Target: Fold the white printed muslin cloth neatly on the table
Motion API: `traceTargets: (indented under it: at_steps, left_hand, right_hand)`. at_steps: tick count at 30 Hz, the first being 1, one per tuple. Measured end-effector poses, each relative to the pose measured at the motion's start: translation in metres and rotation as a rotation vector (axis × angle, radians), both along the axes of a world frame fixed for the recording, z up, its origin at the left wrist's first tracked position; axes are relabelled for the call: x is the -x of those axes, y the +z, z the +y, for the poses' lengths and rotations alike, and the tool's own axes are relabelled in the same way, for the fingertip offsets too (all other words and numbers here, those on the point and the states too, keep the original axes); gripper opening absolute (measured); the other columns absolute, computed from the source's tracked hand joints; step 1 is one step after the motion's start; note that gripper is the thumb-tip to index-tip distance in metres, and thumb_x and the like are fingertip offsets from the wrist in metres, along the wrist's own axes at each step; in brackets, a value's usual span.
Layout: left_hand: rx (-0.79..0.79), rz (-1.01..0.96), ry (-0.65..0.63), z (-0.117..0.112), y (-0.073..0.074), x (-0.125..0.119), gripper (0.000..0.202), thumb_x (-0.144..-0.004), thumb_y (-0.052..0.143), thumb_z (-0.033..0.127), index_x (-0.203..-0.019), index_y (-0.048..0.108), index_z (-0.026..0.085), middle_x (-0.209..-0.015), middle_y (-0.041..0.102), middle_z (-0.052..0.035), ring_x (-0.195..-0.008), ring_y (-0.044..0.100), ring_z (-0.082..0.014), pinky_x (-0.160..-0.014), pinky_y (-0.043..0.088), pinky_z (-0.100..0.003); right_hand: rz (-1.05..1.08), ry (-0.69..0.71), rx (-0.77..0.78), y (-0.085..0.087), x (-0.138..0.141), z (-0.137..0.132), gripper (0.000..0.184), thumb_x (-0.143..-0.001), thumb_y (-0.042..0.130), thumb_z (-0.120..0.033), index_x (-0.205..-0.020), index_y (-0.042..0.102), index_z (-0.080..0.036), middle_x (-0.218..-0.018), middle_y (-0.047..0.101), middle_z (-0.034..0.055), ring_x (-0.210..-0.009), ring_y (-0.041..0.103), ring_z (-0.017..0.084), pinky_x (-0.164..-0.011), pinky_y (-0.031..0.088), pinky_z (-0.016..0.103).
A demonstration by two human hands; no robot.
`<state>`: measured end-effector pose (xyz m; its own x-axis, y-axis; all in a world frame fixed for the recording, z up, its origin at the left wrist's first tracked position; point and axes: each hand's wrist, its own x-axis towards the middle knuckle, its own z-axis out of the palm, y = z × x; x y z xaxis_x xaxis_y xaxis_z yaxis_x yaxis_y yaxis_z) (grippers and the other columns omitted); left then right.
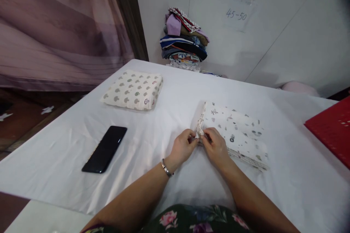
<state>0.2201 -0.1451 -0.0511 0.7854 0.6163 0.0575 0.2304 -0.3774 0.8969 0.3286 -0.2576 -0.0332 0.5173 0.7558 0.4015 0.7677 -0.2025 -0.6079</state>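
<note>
A folded white cloth (pixel 237 125) with small scattered prints lies flat on the table, right of the middle. Its layers show along the left and near edges. My left hand (pixel 184 145) pinches the cloth at its near left corner, fingers closed. Close beside it, my right hand (pixel 216 145) is closed on the same corner, thumb and fingertips together on the layers. The bit of fabric between the fingertips is partly hidden.
A second folded cloth with mushroom prints (pixel 133 89) lies at the back left. Nearer is a black phone (pixel 105 149). A red object (pixel 332 127) sits at the right edge. Behind the white table (pixel 153 182) rises a stack of folded fabrics (pixel 184 42) against the wall.
</note>
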Motion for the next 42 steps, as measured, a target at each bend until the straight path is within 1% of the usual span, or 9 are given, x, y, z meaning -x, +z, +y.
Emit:
traceTargets:
  at_steps: [3, 7, 12, 16, 19, 23, 31, 37, 42]
  left_hand:
    - [0.050, -0.044, -0.002, -0.001, 0.002, 0.000, 0.013, -0.076, 0.057, 0.023, -0.089, 0.054, 0.021, -0.071, 0.056, 0.0049, -0.060, 0.051, -0.0092, -0.060, 0.041, -0.023]
    - [0.077, -0.086, -0.006, -0.002, 0.003, 0.000, 0.018, -0.077, 0.056, 0.023, -0.094, 0.055, 0.022, -0.079, 0.060, 0.0035, -0.059, 0.051, -0.0079, -0.059, 0.042, -0.021]
    - [0.141, -0.091, 0.012, -0.002, 0.003, 0.000, 0.025, -0.078, 0.058, 0.028, -0.101, 0.054, 0.022, -0.085, 0.065, 0.0016, -0.057, 0.052, -0.0075, -0.056, 0.043, -0.022]
    - [0.209, -0.074, -0.008, -0.001, -0.001, -0.001, 0.031, -0.080, 0.057, 0.032, -0.109, 0.053, 0.022, -0.090, 0.068, 0.0000, -0.058, 0.055, -0.0083, -0.057, 0.045, -0.023]
    - [0.259, -0.086, 0.001, 0.000, -0.005, -0.003, 0.028, -0.080, 0.055, 0.031, -0.107, 0.054, 0.022, -0.090, 0.067, -0.0003, -0.061, 0.057, -0.0093, -0.059, 0.047, -0.023]
    - [0.244, -0.086, 0.018, 0.001, -0.007, -0.005, 0.028, -0.079, 0.056, 0.029, -0.105, 0.055, 0.022, -0.087, 0.065, 0.0008, -0.065, 0.056, -0.0101, -0.065, 0.046, -0.024]
    - [0.293, -0.092, 0.017, 0.000, -0.003, -0.004, 0.029, -0.078, 0.057, 0.028, -0.106, 0.052, 0.021, -0.081, 0.062, 0.0020, -0.063, 0.055, -0.0094, -0.062, 0.044, -0.023]
    - [0.299, -0.109, 0.013, 0.001, -0.007, -0.005, 0.029, -0.078, 0.056, 0.027, -0.106, 0.053, 0.022, -0.084, 0.062, 0.0018, -0.062, 0.052, -0.0089, -0.060, 0.042, -0.023]
    - [0.311, -0.087, 0.026, -0.001, -0.002, -0.003, 0.028, -0.078, 0.055, 0.024, -0.106, 0.051, 0.022, -0.084, 0.061, 0.0023, -0.063, 0.052, -0.0094, -0.063, 0.042, -0.025]
  right_hand:
    - [0.008, 0.002, 0.003, 0.000, 0.000, 0.000, 0.009, -0.088, 0.048, -0.023, -0.092, 0.056, -0.020, -0.089, 0.058, 0.0057, -0.081, 0.055, 0.017, -0.070, 0.045, 0.030]
    - [0.006, -0.002, -0.013, 0.000, 0.001, 0.000, 0.010, -0.088, 0.048, -0.023, -0.092, 0.057, -0.020, -0.088, 0.058, 0.0052, -0.079, 0.055, 0.017, -0.070, 0.045, 0.030]
    - [-0.009, -0.003, -0.022, -0.001, 0.000, 0.000, 0.011, -0.087, 0.048, -0.023, -0.093, 0.057, -0.020, -0.089, 0.058, 0.0052, -0.080, 0.056, 0.016, -0.070, 0.046, 0.029]
    - [0.013, 0.011, -0.008, 0.000, 0.000, 0.000, 0.011, -0.089, 0.047, -0.024, -0.094, 0.056, -0.021, -0.090, 0.058, 0.0061, -0.082, 0.055, 0.018, -0.071, 0.045, 0.030]
    - [-0.005, 0.017, 0.017, 0.001, 0.001, -0.001, 0.010, -0.089, 0.047, -0.023, -0.095, 0.055, -0.020, -0.090, 0.058, 0.0059, -0.083, 0.055, 0.018, -0.073, 0.045, 0.031]
    - [-0.020, 0.006, 0.018, 0.000, 0.001, -0.001, 0.011, -0.090, 0.047, -0.024, -0.096, 0.055, -0.020, -0.092, 0.058, 0.0062, -0.083, 0.054, 0.018, -0.073, 0.044, 0.031]
    - [-0.132, 0.033, 0.058, 0.000, 0.002, -0.001, 0.011, -0.090, 0.045, -0.022, -0.094, 0.055, -0.020, -0.093, 0.060, 0.0076, -0.088, 0.055, 0.020, -0.076, 0.045, 0.033]
    - [-0.116, 0.041, 0.054, 0.000, 0.002, -0.002, 0.009, -0.090, 0.045, -0.021, -0.094, 0.053, -0.020, -0.094, 0.059, 0.0071, -0.088, 0.054, 0.020, -0.076, 0.045, 0.034]
    - [-0.126, 0.046, 0.059, 0.002, 0.004, -0.004, 0.009, -0.090, 0.044, -0.019, -0.095, 0.051, -0.020, -0.095, 0.058, 0.0063, -0.090, 0.054, 0.020, -0.077, 0.044, 0.033]
